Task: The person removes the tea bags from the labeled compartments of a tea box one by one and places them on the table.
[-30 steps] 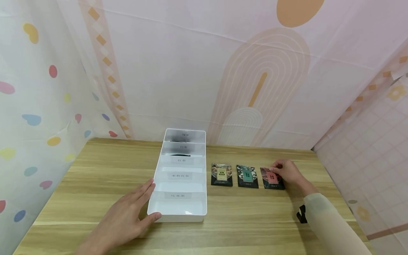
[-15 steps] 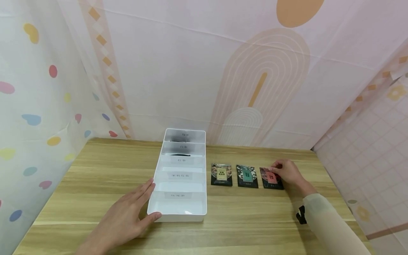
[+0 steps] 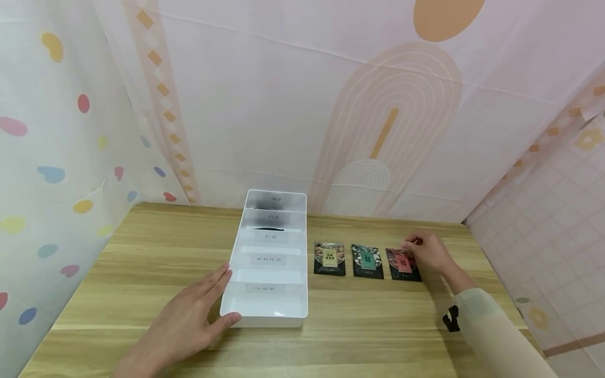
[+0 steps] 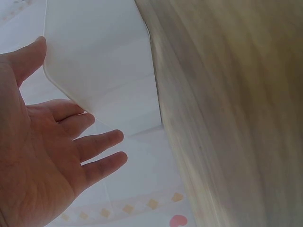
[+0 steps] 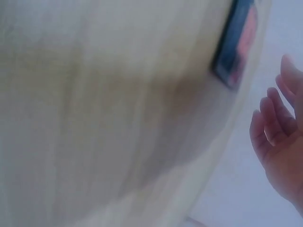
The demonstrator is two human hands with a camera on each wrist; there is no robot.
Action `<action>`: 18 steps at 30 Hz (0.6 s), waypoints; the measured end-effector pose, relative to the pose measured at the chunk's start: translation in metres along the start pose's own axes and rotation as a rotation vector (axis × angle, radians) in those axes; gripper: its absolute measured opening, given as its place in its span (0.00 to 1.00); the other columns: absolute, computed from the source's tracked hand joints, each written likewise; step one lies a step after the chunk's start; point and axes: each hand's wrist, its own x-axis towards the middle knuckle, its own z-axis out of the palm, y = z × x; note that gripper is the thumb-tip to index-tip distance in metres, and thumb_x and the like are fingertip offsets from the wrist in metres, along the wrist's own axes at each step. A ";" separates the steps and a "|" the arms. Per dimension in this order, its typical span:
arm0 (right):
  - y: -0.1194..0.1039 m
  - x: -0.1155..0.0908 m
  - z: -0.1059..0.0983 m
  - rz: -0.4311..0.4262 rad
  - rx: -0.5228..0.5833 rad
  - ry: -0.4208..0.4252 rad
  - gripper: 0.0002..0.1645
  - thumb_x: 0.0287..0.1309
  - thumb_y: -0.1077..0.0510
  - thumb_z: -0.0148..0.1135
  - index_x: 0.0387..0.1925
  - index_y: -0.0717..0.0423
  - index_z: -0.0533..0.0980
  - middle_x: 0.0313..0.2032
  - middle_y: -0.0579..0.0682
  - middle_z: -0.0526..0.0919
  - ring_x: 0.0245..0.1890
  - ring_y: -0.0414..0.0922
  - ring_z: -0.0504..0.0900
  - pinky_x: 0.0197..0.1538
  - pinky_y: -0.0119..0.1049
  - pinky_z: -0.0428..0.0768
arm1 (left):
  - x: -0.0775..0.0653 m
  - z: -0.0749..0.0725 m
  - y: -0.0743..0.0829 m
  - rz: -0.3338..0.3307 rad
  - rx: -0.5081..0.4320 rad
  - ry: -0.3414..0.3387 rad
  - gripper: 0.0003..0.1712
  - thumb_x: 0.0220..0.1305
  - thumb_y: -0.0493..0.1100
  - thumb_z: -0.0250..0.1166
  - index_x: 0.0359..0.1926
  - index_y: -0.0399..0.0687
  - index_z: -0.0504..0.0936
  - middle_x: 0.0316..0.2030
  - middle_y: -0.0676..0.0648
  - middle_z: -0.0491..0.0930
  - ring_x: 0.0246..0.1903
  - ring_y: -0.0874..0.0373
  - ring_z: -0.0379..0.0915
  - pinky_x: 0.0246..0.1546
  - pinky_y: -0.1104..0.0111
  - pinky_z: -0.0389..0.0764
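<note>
A white divided tray (image 3: 294, 302) with labelled compartments stands lengthwise on the table. My left hand (image 3: 181, 320) rests against its near left corner, straight fingers along the side and thumb at the front rim; the left wrist view shows the same hand (image 4: 52, 146) beside the white wall. Three dark tea sachets lie in a row to the tray's right: one with a yellow label (image 3: 329, 258), one with a green label (image 3: 367, 261), one with a red label (image 3: 403, 264). Just off the red sachet's upper right edge is my right hand (image 3: 429, 257), loosely bent, holding nothing.
Dark sachet edges (image 3: 269, 229) show in the tray's far compartments. A small black object (image 3: 451, 318) lies beside the right sleeve (image 3: 491, 325). Patterned cloth (image 3: 264, 105) hangs behind the wooden table (image 3: 378, 336) and at both sides.
My right fingertips have come off the red sachet, which was shifted very slightly and now lies flat. My left hand stays at the tray. The head view has shifted a little.
</note>
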 end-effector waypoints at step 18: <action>-0.048 -0.004 -0.016 -0.165 0.023 0.130 0.12 0.71 0.58 0.69 0.46 0.63 0.84 0.41 0.56 0.86 0.39 0.51 0.81 0.36 0.40 0.81 | 0.000 -0.001 0.001 -0.008 -0.002 -0.007 0.47 0.68 0.63 0.69 0.73 0.32 0.71 0.75 0.38 0.67 0.68 0.39 0.72 0.62 0.43 0.77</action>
